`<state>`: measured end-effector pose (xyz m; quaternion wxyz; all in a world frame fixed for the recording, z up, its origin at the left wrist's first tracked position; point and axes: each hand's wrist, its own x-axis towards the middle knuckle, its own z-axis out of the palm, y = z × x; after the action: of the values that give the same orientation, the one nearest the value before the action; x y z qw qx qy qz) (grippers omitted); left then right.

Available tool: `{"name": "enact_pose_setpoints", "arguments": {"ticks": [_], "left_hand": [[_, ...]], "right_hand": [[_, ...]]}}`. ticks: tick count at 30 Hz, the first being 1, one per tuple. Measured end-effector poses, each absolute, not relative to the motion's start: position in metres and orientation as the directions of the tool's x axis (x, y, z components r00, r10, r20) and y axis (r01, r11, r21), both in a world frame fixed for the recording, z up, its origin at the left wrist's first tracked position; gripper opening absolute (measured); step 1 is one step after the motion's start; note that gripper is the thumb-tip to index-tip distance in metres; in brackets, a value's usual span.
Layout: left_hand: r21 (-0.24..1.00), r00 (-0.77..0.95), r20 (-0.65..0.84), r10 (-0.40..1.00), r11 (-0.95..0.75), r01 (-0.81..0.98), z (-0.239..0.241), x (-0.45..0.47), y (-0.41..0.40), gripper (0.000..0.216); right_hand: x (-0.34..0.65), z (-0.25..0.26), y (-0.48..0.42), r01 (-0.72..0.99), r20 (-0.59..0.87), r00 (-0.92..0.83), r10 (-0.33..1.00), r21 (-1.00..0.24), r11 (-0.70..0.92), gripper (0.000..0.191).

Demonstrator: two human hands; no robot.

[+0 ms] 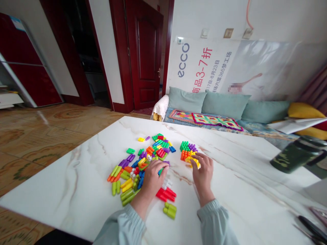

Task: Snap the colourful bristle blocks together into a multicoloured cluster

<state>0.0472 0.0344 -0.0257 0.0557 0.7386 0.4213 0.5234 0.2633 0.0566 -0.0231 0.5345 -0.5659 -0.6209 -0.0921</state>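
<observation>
My left hand (153,178) reaches over the right side of a loose pile of coloured plastic peg blocks (127,182). Its fingers curl down and are closed; a purple block (167,163) shows at the fingertips, but what they hold is hidden. To the right, my right hand (203,173) has its thumb and fingers around a yellow block (193,159). This sits at the near end of a tidy group with orange blocks (185,155), green blocks (184,146) and purple blocks (192,147). Red blocks (166,194) and a lime-green block (170,210) lie near my left wrist.
The white marble-patterned table (245,204) carries a dark green cup (293,154) at the right and a black-handled tool (313,229) by the near right edge. Beyond it stands a sofa with pale green cushions (226,103). A red door (144,54) is behind.
</observation>
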Motion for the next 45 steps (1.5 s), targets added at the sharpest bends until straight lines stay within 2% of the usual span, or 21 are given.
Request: {"name": "enact_pose_setpoints", "arguments": {"ticks": [3,7,12,20,27,33,39,45], "left_hand": [[0.525,0.091,0.728,0.679,-0.638,0.564,-0.027,0.048,0.035,0.013],[0.528,0.090,0.726,0.682,-0.637,0.562,-0.028,0.047,0.036,0.013],[0.515,0.094,0.736,0.670,-0.645,0.565,-0.028,0.047,0.036,0.012],[0.523,0.095,0.728,0.679,-0.640,0.563,-0.028,0.047,0.036,0.012],[0.510,0.086,0.741,0.666,-0.642,0.573,-0.025,0.047,0.035,0.012],[0.499,0.101,0.742,0.663,-0.646,0.578,-0.024,0.049,0.035,0.013],[0.496,0.101,0.740,0.666,-0.640,0.586,-0.023,0.049,0.035,0.014],[0.501,0.103,0.732,0.674,-0.634,0.589,-0.024,0.049,0.035,0.013]], "right_hand": [[0.271,-0.021,0.055,0.759,0.780,0.327,0.534,-0.553,0.343,0.027],[0.284,-0.024,0.052,0.745,0.746,0.508,0.432,-0.631,0.214,0.025],[0.292,-0.035,0.057,0.698,0.669,0.566,0.482,-0.700,0.152,0.025],[0.288,-0.033,0.060,0.613,0.613,0.627,0.481,-0.769,0.182,0.027],[0.291,-0.041,0.063,0.617,0.587,0.641,0.495,-0.777,0.123,0.030],[0.307,-0.040,0.090,0.657,0.523,0.594,0.611,-0.754,0.007,0.037],[0.319,-0.044,0.114,0.683,0.479,0.529,0.701,-0.730,-0.017,0.039],[0.318,-0.050,0.118,0.685,0.447,0.513,0.733,-0.728,-0.035,0.040]]}}
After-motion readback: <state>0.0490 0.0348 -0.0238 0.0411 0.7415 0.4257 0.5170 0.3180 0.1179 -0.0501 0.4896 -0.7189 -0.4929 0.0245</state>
